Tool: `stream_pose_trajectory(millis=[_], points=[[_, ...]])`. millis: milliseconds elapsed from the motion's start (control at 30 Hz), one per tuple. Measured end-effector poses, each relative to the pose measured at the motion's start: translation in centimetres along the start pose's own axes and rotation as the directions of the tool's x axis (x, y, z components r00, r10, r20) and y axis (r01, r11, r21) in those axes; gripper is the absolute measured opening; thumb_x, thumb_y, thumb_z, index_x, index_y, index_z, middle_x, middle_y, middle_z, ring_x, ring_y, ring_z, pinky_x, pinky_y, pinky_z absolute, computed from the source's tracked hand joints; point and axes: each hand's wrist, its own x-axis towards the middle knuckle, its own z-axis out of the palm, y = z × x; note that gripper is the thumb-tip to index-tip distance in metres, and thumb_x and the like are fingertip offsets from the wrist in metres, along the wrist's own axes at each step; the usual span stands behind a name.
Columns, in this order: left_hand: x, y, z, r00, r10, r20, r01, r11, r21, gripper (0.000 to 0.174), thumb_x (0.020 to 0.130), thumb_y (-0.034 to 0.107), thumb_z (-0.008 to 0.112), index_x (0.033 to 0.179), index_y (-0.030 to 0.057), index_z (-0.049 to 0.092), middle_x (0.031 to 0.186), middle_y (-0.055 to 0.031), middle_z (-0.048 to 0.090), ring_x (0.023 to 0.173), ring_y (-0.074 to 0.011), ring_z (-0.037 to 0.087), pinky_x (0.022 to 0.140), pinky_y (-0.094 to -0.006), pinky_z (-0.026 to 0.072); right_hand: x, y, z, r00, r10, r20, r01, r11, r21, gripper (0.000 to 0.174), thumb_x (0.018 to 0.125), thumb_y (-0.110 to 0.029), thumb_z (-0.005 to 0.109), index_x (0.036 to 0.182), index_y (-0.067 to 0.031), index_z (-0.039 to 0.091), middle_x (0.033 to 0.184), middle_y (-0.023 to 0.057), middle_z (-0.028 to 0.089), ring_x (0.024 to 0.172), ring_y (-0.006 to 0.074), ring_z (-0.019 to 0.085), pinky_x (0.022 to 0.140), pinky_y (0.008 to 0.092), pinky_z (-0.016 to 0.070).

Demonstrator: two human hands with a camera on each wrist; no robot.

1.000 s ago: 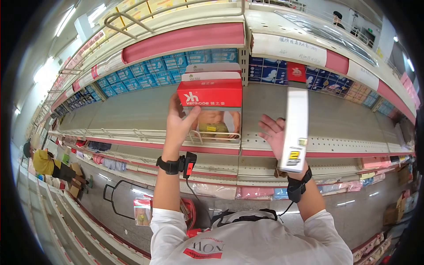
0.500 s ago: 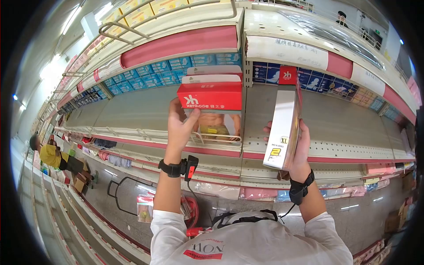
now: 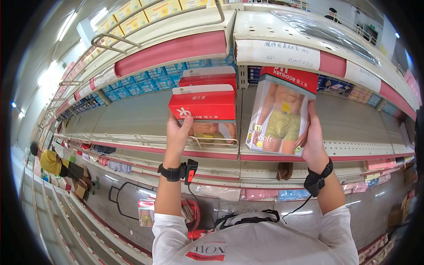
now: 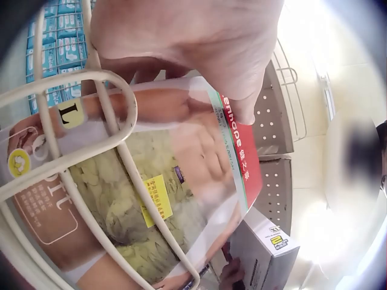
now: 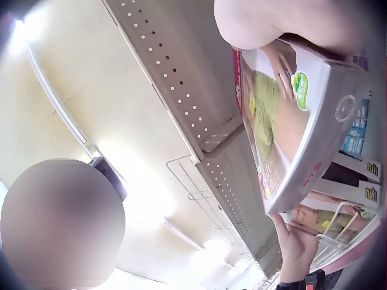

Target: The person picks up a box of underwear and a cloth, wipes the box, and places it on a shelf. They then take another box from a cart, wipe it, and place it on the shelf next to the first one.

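In the head view my left hand [image 3: 177,134] grips the left side of a red-topped Kenhope box [image 3: 201,105] standing behind the shelf's wire rail, thumb on its front. A similar box [image 3: 207,79] stands behind it. The left wrist view shows an L mark on the gripped box [image 4: 199,139], with my left hand [image 4: 187,36] over its top end. My right hand [image 3: 314,139] holds an XL box [image 3: 282,110] by its right side, front face toward the head camera, slightly tilted. The right wrist view shows that box [image 5: 326,115] under my right hand [image 5: 290,21]; its fingertips are hidden.
A white wire rail [image 3: 212,140] runs along the shelf front. Blue packs [image 3: 154,79] line the back of the shelf. An upper shelf with a pink strip [image 3: 176,51] overhangs it. Below are a basket [image 3: 192,214] and a lower shelf of packets [image 3: 260,193]. A person in yellow [image 3: 54,162] is at the left.
My right hand has turned the XL box from edge-on to front-facing and now grips its right side. My left hand keeps its hold on the shelved box. The head view has shifted slightly.
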Motion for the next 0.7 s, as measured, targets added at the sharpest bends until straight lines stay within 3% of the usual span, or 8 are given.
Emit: stream_pose_trajectory(millis=[33, 100, 200, 267, 333, 467, 533, 700], points=[[0.1, -0.3, -0.2, 1.0, 0.001, -0.002, -0.001, 1.0, -0.001, 0.049, 0.085, 0.025, 0.063, 0.12, -0.0016, 0.042, 0.104, -0.0098, 0.056, 0.098, -0.0162, 0.05, 0.087, -0.0303, 0.0392, 0.2, -0.3, 0.1, 0.998, -0.047, -0.036, 0.045, 0.998, -0.047, 0.055, 0.09, -0.053, 0.043, 0.12, -0.0076, 0.048, 0.102, 0.0062, 0.061, 0.082, 0.0108, 0.062, 0.065, 0.0247, 0.0524], [0.4, -0.7, -0.3, 0.995, 0.097, 0.008, -0.097, 0.986, 0.134, 0.049, 0.087, 0.039, 0.057, 0.114, 0.0007, 0.043, 0.09, -0.0067, 0.057, 0.052, -0.0105, 0.051, 0.045, -0.0211, 0.0417, 1.4, -0.7, -1.3, 0.999, -0.041, -0.013, 0.04, 0.998, -0.055, 0.053, 0.091, -0.052, 0.042, 0.119, -0.0079, 0.049, 0.097, 0.0053, 0.061, 0.073, 0.0101, 0.061, 0.058, 0.0239, 0.0514], [-0.1, 0.5, 0.0, 0.998, -0.066, 0.004, 0.066, 0.998, -0.013, 0.049, 0.087, 0.036, 0.059, 0.118, 0.0008, 0.044, 0.096, -0.0051, 0.057, 0.071, -0.0066, 0.052, 0.057, -0.0197, 0.0424, 1.6, -1.1, -0.9, 0.998, -0.053, 0.017, 0.055, 0.996, -0.068, 0.051, 0.092, -0.051, 0.04, 0.119, -0.0086, 0.047, 0.087, 0.0036, 0.061, 0.056, 0.0093, 0.057, 0.047, 0.0226, 0.0485], [-0.1, 0.2, 0.2, 0.998, -0.06, -0.007, 0.06, 0.997, -0.058, 0.049, 0.087, 0.038, 0.058, 0.117, 0.0012, 0.044, 0.094, -0.0039, 0.057, 0.065, -0.0046, 0.05, 0.051, -0.0181, 0.0387, 1.8, -0.9, -0.1, 0.997, -0.074, 0.024, 0.076, 0.994, -0.074, 0.05, 0.092, -0.051, 0.039, 0.12, -0.0091, 0.046, 0.082, 0.0026, 0.06, 0.048, 0.0092, 0.054, 0.042, 0.0221, 0.0466], [-0.1, 0.2, 0.2, 0.998, -0.054, -0.019, 0.052, 0.993, -0.104, 0.05, 0.088, 0.04, 0.057, 0.117, 0.0017, 0.044, 0.091, -0.0027, 0.057, 0.059, -0.0026, 0.047, 0.045, -0.0165, 0.0349, 2.6, -0.5, 0.4, 0.977, -0.205, 0.061, 0.207, 0.978, -0.029, 0.052, 0.092, -0.051, 0.038, 0.124, -0.0113, 0.044, 0.102, 0.0028, 0.059, 0.081, 0.0098, 0.06, 0.064, 0.0249, 0.0501], [0.1, 0.2, 0.0, 0.996, -0.094, 0.009, 0.095, 0.991, -0.096, 0.053, 0.089, 0.041, 0.054, 0.122, 0.0009, 0.042, 0.103, -0.007, 0.056, 0.082, -0.0095, 0.054, 0.067, -0.0231, 0.0438, 3.8, -1.2, 1.3, 0.99, -0.097, 0.102, 0.111, 0.985, -0.136, 0.052, 0.092, -0.054, 0.037, 0.124, -0.0137, 0.043, 0.098, 0.0017, 0.058, 0.073, 0.0089, 0.058, 0.056, 0.0237, 0.048], [0.1, 0.2, 0.0, 0.998, -0.07, 0.002, 0.069, 0.993, -0.097, 0.054, 0.09, 0.041, 0.053, 0.124, 0.0006, 0.041, 0.109, -0.0086, 0.055, 0.092, -0.0123, 0.054, 0.076, -0.0263, 0.0448, 4.0, -1.2, 2.7, 0.992, -0.122, -0.037, 0.116, 0.985, -0.124, 0.049, 0.094, -0.05, 0.036, 0.13, -0.0168, 0.035, 0.086, 0.0055, 0.058, 0.048, 0.0123, 0.055, 0.043, 0.0225, 0.0475], [0.1, 0.6, 0.6, 1.0, -0.014, 0.012, 0.016, 0.982, -0.189, 0.052, 0.093, 0.037, 0.047, 0.129, 0.0001, 0.037, 0.12, -0.01, 0.05, 0.111, -0.018, 0.047, 0.094, -0.032, 0.0375, 5.0, -0.9, 2.4, 0.993, -0.121, 0.007, 0.12, 0.98, -0.158, 0.049, 0.094, -0.05, 0.035, 0.132, -0.019, 0.032, 0.085, 0.0053, 0.058, 0.046, 0.0118, 0.055, 0.042, 0.0218, 0.0466]])
